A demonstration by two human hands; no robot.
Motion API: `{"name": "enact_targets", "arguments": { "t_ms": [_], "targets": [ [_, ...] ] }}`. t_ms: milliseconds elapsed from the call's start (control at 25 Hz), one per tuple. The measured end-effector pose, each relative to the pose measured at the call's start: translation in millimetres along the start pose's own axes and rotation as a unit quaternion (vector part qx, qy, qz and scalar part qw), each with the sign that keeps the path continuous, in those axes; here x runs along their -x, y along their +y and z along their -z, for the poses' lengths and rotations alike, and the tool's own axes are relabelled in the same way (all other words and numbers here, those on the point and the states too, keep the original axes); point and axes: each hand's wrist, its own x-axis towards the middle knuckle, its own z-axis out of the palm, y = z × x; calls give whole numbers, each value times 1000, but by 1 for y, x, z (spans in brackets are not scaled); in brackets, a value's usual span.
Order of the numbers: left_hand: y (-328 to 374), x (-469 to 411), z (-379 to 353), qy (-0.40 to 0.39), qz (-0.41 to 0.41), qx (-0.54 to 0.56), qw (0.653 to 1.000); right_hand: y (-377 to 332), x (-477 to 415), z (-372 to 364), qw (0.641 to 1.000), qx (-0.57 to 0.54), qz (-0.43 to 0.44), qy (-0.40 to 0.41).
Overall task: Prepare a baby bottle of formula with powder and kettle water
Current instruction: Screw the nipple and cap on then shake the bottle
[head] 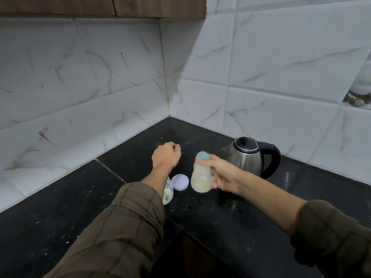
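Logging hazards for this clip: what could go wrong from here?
1. The left sleeve crosses right over the open powder jar, its lid off beside it: it could tip or foul it.
2. The bottle, blurred in the right hand, is near the kettle: it might strike it or slip.

A home kitchen corner: black stone counter [230, 227], marble-look wall tiles [100, 77], wooden cabinet [100, 6], steel kettle [249, 155]

You have one view only, from the camera on your head. It looks forward and down into the corner where the black desk [230, 227] meets two tiled walls [90, 77], close enough that your left hand [166, 155] and right hand [221, 174] sit mid-frame, reaching in from below.
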Motion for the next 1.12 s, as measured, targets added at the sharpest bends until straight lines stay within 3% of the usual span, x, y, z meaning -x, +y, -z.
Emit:
{"name": "enact_targets", "arguments": {
  "t_ms": [120,280,360,520,600,760,960,1120],
  "targets": [
    [0,2,0,-1,-2,-5,1000,5,3,-2,995,66,-7,-72],
    [-2,0,3,-2,-2,-5,1000,-9,-8,3,993,-61,58,86],
    [-3,1,4,-5,-1,-4,1000,-11,-10,5,989,-79,58,110],
    [-1,1,3,-2,-1,-10,1000,1,-2,0,998,49,6,-40],
    [1,2,4,-3,0,-13,1000,0,-5,1,999,27,34,-28],
    [-1,0,5,-4,2,-7,1000,-15,-14,6,991,-83,61,86],
    [1,1,5,-3,5,-12,1000,7,-3,-1,997,60,-1,-45],
    [2,2,6,-6,3,-8,1000,-3,-9,3,994,-70,49,72]
  ]
}}
